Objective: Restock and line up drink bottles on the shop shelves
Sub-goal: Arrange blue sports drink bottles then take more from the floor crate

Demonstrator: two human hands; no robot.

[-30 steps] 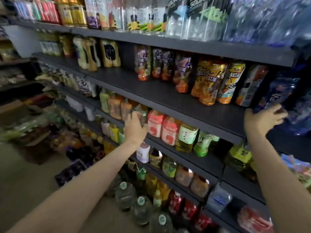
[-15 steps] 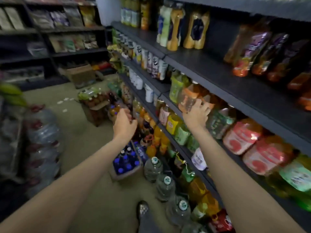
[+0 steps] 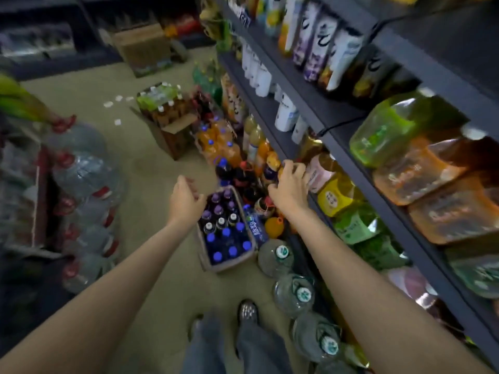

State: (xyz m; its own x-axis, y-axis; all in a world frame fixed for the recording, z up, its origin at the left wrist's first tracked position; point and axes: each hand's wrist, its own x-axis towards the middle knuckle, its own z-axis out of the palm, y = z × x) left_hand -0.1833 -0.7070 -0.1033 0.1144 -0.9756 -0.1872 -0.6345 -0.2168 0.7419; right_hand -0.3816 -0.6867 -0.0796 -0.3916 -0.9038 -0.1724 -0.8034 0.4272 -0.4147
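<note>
Dark shelves (image 3: 348, 157) on the right carry rows of drink bottles, tilted in this wide view. My right hand (image 3: 290, 184) reaches to the front of a lower shelf, its fingers curled over the top of a pink-labelled bottle (image 3: 322, 172). My left hand (image 3: 186, 197) hovers in the aisle with loosely curled fingers and holds nothing. Below and just right of it, an open box (image 3: 205, 261) of bottles with blue and purple caps stands on the floor.
Large water jugs (image 3: 275, 257) line the floor along the shelf base, near my feet (image 3: 247, 311). More big jugs (image 3: 81, 184) are stacked at the left. An open carton of bottles (image 3: 167, 114) and orange drinks (image 3: 216, 147) stand further down the aisle.
The view has swung down and left along the aisle. My right hand dropped from the orange bottles on a higher shelf to a lower shelf; my left hand left the shelf and hangs free.
</note>
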